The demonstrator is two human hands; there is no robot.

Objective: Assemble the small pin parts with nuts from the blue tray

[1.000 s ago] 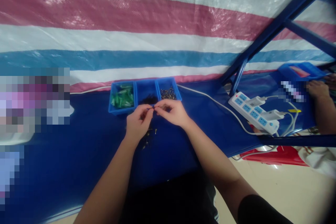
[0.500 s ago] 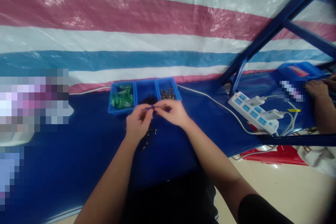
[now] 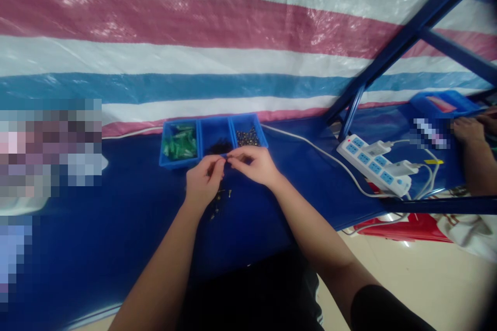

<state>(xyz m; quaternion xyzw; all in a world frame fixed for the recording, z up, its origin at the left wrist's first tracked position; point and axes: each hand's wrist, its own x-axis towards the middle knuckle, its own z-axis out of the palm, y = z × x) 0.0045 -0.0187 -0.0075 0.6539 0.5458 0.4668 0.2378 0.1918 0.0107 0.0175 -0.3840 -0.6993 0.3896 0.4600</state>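
Note:
My left hand [image 3: 202,182] and my right hand [image 3: 252,164] meet fingertip to fingertip over the blue table [image 3: 116,217], pinching a tiny part [image 3: 225,157] between them; the part is too small to make out. Just behind my hands stands a blue three-compartment tray [image 3: 198,161]: green pieces [image 3: 179,146] on the left, dark bits [image 3: 219,147] in the middle, small metal parts [image 3: 248,137] on the right. A few small dark parts [image 3: 219,201] lie loose on the table under my left hand.
A white power strip [image 3: 375,164] with plugs and cables lies at the right near a blue frame post [image 3: 351,108]. Another person's hand [image 3: 468,129] rests by a blue bin [image 3: 442,104] at the far right. A striped tarp [image 3: 233,36] hangs behind the table.
My hands stay together at the same spot; the fingers shift only slightly around the tiny part. The other person's hand at the far right moves a little.

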